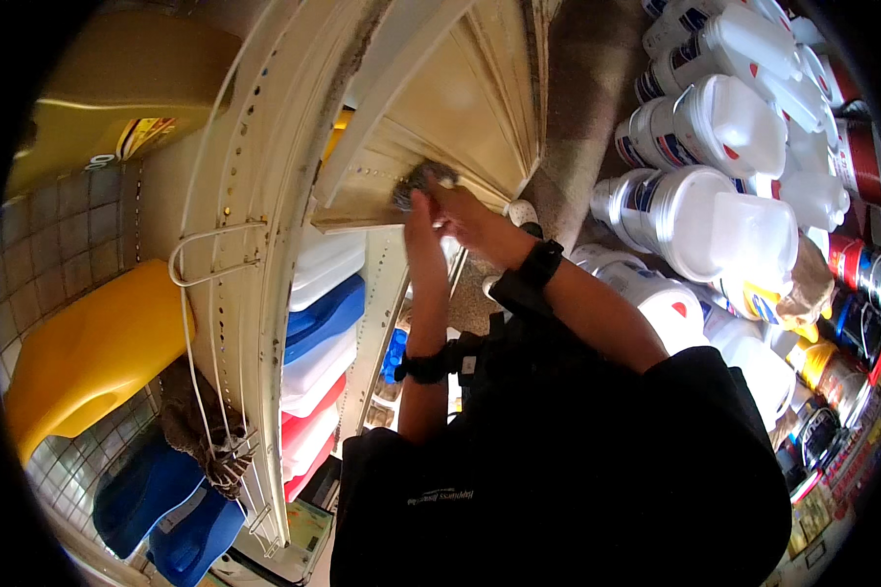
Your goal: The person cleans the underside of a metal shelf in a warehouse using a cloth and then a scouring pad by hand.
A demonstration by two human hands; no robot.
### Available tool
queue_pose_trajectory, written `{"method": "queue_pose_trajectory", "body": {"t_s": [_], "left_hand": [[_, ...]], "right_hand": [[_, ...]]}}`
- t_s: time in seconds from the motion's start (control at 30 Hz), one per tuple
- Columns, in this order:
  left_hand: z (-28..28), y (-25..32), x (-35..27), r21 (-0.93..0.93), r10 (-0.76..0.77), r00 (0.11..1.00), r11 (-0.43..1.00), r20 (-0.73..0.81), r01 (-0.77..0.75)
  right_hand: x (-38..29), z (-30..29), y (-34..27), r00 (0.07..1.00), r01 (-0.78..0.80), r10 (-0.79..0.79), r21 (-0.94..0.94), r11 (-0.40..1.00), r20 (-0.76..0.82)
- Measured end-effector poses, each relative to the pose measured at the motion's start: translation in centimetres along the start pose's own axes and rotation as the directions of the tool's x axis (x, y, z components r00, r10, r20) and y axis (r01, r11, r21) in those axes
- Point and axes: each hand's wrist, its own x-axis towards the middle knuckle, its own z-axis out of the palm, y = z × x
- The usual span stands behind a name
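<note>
Both my hands meet over a cream metal shelf panel (pixel 477 95) with raised ridges and a row of small holes. A dark grey, crumpled wad (pixel 411 180), perhaps scouring wool or cloth, lies against the panel at my fingertips. My right hand (pixel 471 218) reaches in from the right with its fingers closed on the wad. Close beside it, my left hand (pixel 423 238) points upward, its fingertips also gripping the wad's near edge. My fingers hide part of the wad. A dark band circles each wrist.
White plastic buckets (pixel 694 220) and translucent jugs (pixel 756 227) crowd the right. At left, a perforated cream upright (pixel 220 315) carries a white wire rack (pixel 216 253). Beyond it are a yellow plastic jug (pixel 103 359), blue containers (pixel 191 528) and a brown glove (pixel 198 425). Coloured containers (pixel 323 315) fill a lower shelf.
</note>
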Motion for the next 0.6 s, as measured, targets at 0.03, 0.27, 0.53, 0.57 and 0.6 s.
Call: {"method": "queue_pose_trajectory", "body": {"t_s": [0.03,0.27,0.53,0.57,0.6], "left_hand": [[0.3,2.1,-0.9,0.011,-0.013,1.000,1.000,0.010,0.013],[0.6,3.3,-2.1,-0.098,0.182,0.977,0.980,0.111,-0.171],[1.3,5.3,-3.8,-0.066,0.286,0.958,0.956,-0.004,-0.286],[1.3,5.5,-3.3,-0.057,0.287,0.957,0.957,0.034,-0.285],[1.0,4.5,-2.4,-0.112,0.234,0.964,0.969,0.125,-0.221]], "right_hand": [[-0.6,0.8,-1.0,0.996,0.008,-0.014,0.077,0.997,0.087],[0.3,1.2,-3.1,1.000,-0.021,0.017,-0.282,0.959,-0.016],[-2.9,4.7,-5.0,0.976,0.215,-0.205,-0.168,0.962,0.076],[-2.7,4.1,-4.8,0.976,0.217,-0.209,-0.160,0.963,0.067],[-2.0,3.1,-4.5,0.990,0.131,-0.137,-0.190,0.973,-0.018]]}}
